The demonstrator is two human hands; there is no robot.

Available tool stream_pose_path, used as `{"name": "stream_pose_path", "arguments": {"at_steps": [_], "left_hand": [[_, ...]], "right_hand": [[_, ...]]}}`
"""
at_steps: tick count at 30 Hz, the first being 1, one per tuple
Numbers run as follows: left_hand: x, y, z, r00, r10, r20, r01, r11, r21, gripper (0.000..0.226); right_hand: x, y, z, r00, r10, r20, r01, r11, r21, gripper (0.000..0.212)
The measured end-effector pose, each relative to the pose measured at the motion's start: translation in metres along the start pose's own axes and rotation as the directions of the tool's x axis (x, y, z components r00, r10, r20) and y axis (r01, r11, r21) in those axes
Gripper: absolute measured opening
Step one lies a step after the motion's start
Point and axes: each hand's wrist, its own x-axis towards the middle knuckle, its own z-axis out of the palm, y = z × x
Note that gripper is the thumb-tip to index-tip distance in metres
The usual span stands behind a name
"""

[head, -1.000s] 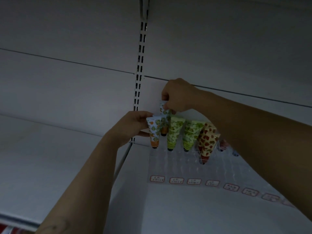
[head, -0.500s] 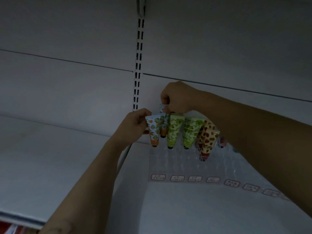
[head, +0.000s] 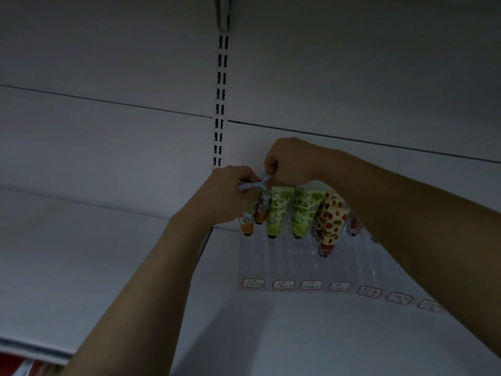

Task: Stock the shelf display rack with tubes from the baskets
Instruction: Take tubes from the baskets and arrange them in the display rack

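A clear plastic display rack sits on the white shelf, with tubes standing cap-down in its back row. My left hand pinches the crimped top of an orange-patterned tube at the rack's left end. Just behind it, my right hand pinches the top of a second orange tube. To the right stand two green-patterned tubes and a red strawberry-patterned tube. My right forearm hides the rack's right side.
A row of red-bordered price labels runs along the rack's front edge. A slotted shelf upright rises on the back wall behind my hands. The white shelf extends left; its front edge lies at the lower left.
Both hands have moved closer together over the two orange tubes. My left hand now covers the top of the front orange tube, which sits lower in the rack.
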Motion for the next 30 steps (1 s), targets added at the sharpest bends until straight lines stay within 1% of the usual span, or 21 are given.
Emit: {"name": "stream_pose_path", "arguments": {"at_steps": [2,4,6,8,11,13,16,17,20,23,25,30], "left_hand": [[-0.001,-0.001,0.0,0.999,0.033,-0.011,-0.033,0.999,0.028,0.013],[-0.001,-0.001,0.001,0.998,0.042,-0.039,-0.038,0.995,0.09,0.012],[-0.001,-0.001,0.003,0.997,0.018,-0.07,-0.006,0.986,0.169,0.013],[-0.002,0.002,0.006,0.994,0.0,-0.108,0.023,0.978,0.209,0.017],[-0.002,0.005,0.01,0.989,0.028,-0.143,0.009,0.969,0.248,0.025],[-0.001,0.004,0.012,0.992,0.041,-0.119,-0.008,0.963,0.269,0.026],[-0.002,0.004,0.013,0.994,0.057,-0.093,-0.031,0.965,0.259,0.041],[-0.002,0.004,0.013,0.994,0.064,-0.091,-0.039,0.967,0.253,0.042],[-0.003,0.004,0.013,0.993,0.064,-0.097,-0.04,0.972,0.23,0.038],[-0.003,0.003,0.009,0.991,0.03,-0.127,-0.002,0.977,0.214,0.023],[-0.002,0.003,0.009,0.992,0.012,-0.125,0.015,0.978,0.207,0.015],[0.002,-0.001,0.015,0.994,0.03,-0.109,-0.01,0.983,0.183,0.008]], "right_hand": [[0.004,-0.002,-0.004,0.999,0.017,0.05,-0.018,1.0,0.014,0.022],[0.006,-0.005,-0.006,0.997,-0.009,0.073,0.012,0.999,-0.039,0.021],[0.004,-0.004,-0.006,0.997,-0.069,0.029,0.071,0.991,-0.109,0.021],[0.001,0.0,-0.003,0.991,-0.127,-0.037,0.123,0.987,-0.102,0.021],[-0.004,0.004,-0.001,0.972,-0.214,-0.098,0.203,0.972,-0.115,0.021],[-0.006,0.006,-0.001,0.959,-0.257,-0.119,0.242,0.962,-0.127,0.021],[-0.01,0.007,-0.001,0.96,-0.26,-0.105,0.245,0.959,-0.141,0.018],[-0.01,0.006,-0.001,0.962,-0.257,-0.092,0.243,0.96,-0.139,0.017],[-0.008,0.005,-0.004,0.973,-0.226,-0.055,0.219,0.969,-0.113,0.019],[-0.002,0.004,-0.009,0.983,-0.182,-0.001,0.181,0.977,-0.112,0.021],[0.002,0.003,-0.013,0.984,-0.174,0.045,0.178,0.977,-0.116,0.02],[0.012,-0.002,-0.016,0.976,-0.191,0.107,0.207,0.963,-0.174,0.022]]}}
